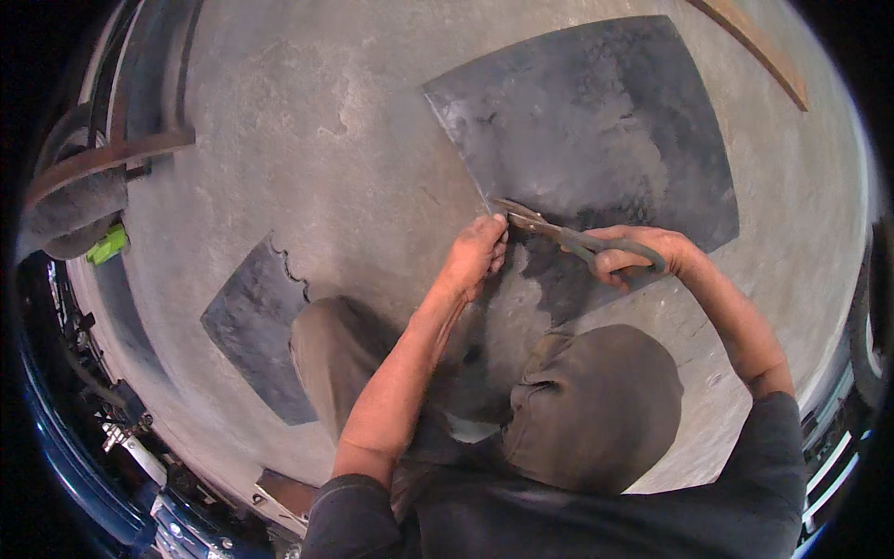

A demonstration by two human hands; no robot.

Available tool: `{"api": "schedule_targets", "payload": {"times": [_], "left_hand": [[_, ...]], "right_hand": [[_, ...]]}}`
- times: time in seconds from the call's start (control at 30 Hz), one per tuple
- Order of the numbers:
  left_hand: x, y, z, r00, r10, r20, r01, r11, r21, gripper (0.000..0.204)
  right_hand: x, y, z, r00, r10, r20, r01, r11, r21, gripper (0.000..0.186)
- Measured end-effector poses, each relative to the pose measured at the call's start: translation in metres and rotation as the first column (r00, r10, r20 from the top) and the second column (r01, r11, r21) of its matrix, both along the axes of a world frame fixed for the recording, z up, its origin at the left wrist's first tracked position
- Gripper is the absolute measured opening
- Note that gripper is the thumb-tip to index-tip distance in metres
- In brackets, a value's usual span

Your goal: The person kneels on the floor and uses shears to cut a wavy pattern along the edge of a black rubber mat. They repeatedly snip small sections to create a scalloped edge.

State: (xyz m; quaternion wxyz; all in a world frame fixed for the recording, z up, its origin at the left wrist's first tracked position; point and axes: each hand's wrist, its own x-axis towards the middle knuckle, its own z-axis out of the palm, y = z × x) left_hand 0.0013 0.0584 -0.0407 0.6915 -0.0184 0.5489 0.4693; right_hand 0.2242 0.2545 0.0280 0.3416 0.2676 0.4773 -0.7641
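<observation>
I hold large metal shears [540, 224] with green-grey handles in my right hand [643, 256], fingers wrapped through the grips. Their blades lie at the edge of a large dark sheet [596, 121], just beside my left hand [475, 252]. That hand is closed on the sheet's edge, its fingertips near the blade tips; whether the blades are apart or together I cannot tell. A smaller dark piece [251, 331] with a wavy notched edge lies on the concrete floor [326, 186] to the left of my knees.
A wooden strip [750, 47] lies at the upper right. Curved rusty metal bars [112, 158] and a small bright green object [107, 244] sit at the left. Blue and silver machinery [130, 494] lines the lower left rim, with a brown flat object [284, 489] beside it.
</observation>
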Motion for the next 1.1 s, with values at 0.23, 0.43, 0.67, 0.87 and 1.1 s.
{"api": "schedule_targets", "payload": {"times": [0.23, 0.43, 0.67, 0.87, 1.1], "left_hand": [[-0.002, 0.001, 0.017, 0.998, -0.054, -0.015, 0.054, 0.998, 0.009, 0.027], [-0.009, 0.0, 0.015, 0.996, -0.085, -0.002, 0.085, 0.995, 0.054, 0.026], [-0.009, -0.002, 0.012, 0.994, -0.046, 0.096, 0.042, 0.998, 0.038, 0.025], [-0.014, -0.009, 0.012, 0.994, -0.097, 0.057, 0.092, 0.992, 0.086, 0.025], [-0.024, -0.012, 0.01, 0.954, -0.287, -0.087, 0.291, 0.956, 0.029, 0.028]], "right_hand": [[0.007, -0.082, -0.013, 0.923, -0.385, -0.009, 0.381, 0.916, -0.123, 0.07], [0.004, -0.063, -0.024, 0.97, -0.242, 0.037, 0.244, 0.964, -0.104, 0.08], [0.0, -0.042, -0.015, 0.994, -0.098, -0.038, 0.092, 0.987, -0.13, 0.091], [-0.005, -0.038, -0.003, 1.0, -0.022, 0.009, 0.023, 1.0, -0.019, 0.085], [-0.03, 0.023, 0.004, 0.986, 0.137, 0.097, -0.127, 0.987, -0.096, 0.086]]}}
